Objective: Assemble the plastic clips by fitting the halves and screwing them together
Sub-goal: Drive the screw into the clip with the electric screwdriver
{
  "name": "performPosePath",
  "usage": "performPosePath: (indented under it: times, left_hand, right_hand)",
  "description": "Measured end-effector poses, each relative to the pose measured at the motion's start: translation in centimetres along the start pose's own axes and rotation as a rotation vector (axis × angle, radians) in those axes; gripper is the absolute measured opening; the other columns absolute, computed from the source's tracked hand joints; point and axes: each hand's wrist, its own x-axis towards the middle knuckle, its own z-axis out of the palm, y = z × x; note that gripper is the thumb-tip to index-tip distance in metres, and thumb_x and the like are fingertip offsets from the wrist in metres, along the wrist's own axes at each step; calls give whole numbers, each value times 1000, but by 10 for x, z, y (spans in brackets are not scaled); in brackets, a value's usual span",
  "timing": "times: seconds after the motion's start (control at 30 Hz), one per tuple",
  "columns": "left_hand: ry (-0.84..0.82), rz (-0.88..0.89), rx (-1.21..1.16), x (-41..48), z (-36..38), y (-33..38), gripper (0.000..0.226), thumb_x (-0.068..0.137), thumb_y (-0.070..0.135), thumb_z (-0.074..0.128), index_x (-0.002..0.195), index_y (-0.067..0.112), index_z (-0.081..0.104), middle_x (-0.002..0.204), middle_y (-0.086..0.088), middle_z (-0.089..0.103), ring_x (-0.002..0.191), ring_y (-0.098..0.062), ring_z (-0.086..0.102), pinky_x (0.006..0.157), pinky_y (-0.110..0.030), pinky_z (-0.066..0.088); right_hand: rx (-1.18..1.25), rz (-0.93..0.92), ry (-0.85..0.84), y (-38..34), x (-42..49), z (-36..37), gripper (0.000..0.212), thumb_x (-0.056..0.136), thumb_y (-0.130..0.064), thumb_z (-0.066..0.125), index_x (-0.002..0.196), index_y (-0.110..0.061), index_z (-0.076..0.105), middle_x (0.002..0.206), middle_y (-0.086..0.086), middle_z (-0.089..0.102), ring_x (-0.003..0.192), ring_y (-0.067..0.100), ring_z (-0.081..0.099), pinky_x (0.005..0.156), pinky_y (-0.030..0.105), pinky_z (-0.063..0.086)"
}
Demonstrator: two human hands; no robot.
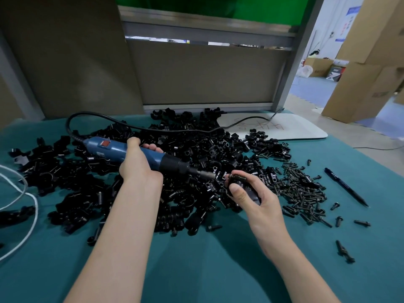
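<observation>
My left hand (pixel 140 165) grips a blue electric screwdriver (pixel 113 148) whose black nose and metal bit (pixel 205 174) point right. My right hand (pixel 251 193) holds a black plastic clip (pixel 242 186) with a dark screw at its top, thumb pressed on the clip's side. The bit's tip sits right at the screw end of the clip. A large heap of black clip halves (pixel 179 149) covers the middle of the teal cloth. A pile of black screws (pixel 301 189) lies just right of my right hand.
The screwdriver's black cable (pixel 91 115) loops back over the heap. A black pen (pixel 345 186) lies at the right, a white cord (pixel 21 193) at the left, and a white board (pixel 295 130) at the back right. Loose screws are scattered front right. Cardboard boxes (pixel 360 84) stand beyond the table.
</observation>
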Motion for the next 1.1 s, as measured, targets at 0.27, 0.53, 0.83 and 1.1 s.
performPosePath:
  times: [0.27,0.53,0.83,1.1]
  left_hand:
    - [17,3,14,-6,1,-10,14,93,13,66,91,10,52,70,0,57,49,-10,56,54,-25,54]
    - [26,-11,40,-4,-3,-13,14,93,14,65,92,9,52,72,0,57,57,-12,56,57,-26,56]
    - [30,-29,26,-5,-3,-15,13,91,12,67,90,9,54,70,1,58,51,-10,57,52,-24,55]
    - [28,-37,28,-3,-4,-16,13,92,13,67,93,9,54,72,0,57,53,-11,56,53,-24,54]
  right_hand:
    - [-104,35,-56,3,-1,6,37,83,-66,70,118,-53,68,118,-19,73,117,1,64,106,37,48]
    - [-88,30,-79,4,-1,6,43,81,-71,70,119,-53,68,119,-15,74,117,4,65,110,43,47]
    - [-110,27,-79,2,-2,6,28,87,-56,70,114,-55,68,115,-18,74,111,0,65,105,37,49]
    - [-102,27,-83,2,-1,7,31,85,-59,69,116,-55,68,117,-15,74,113,3,66,108,43,49]
